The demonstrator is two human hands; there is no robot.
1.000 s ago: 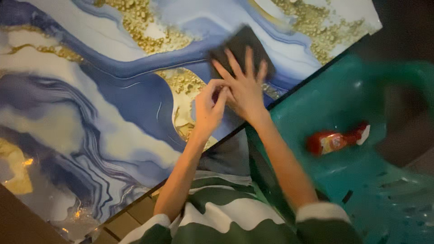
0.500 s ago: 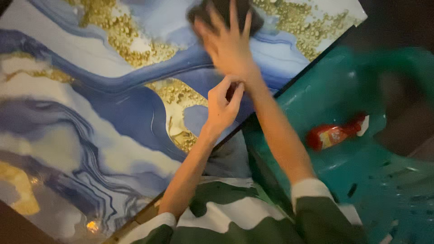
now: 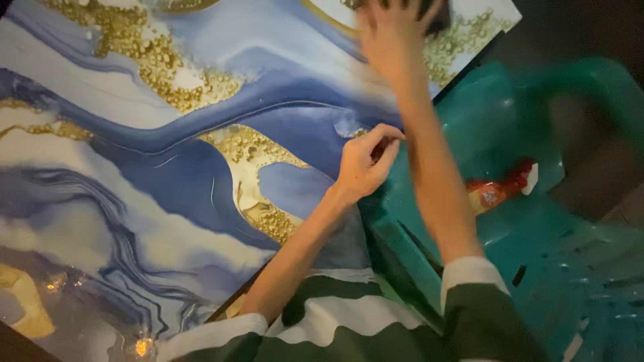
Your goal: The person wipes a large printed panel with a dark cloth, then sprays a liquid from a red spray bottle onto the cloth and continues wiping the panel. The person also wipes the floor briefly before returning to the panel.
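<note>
A glossy tabletop with blue, white and gold marble swirls fills the left and middle. My right hand, blurred, lies flat with spread fingers on a dark cloth at the table's far edge, near its right corner. Only a sliver of the cloth shows past my fingers at the top of the frame. My left hand rests at the table's near right edge, fingers curled and pinched together against the rim. Whether it holds anything I cannot tell.
A green plastic chair stands right of the table, close against its edge. A red and white squeeze bottle lies on its seat. My green and white striped sleeves fill the bottom middle.
My right hand has pushed the dark cloth away from me across the table, from near the right edge up to the far corner. My left hand stayed by the table's rim.
</note>
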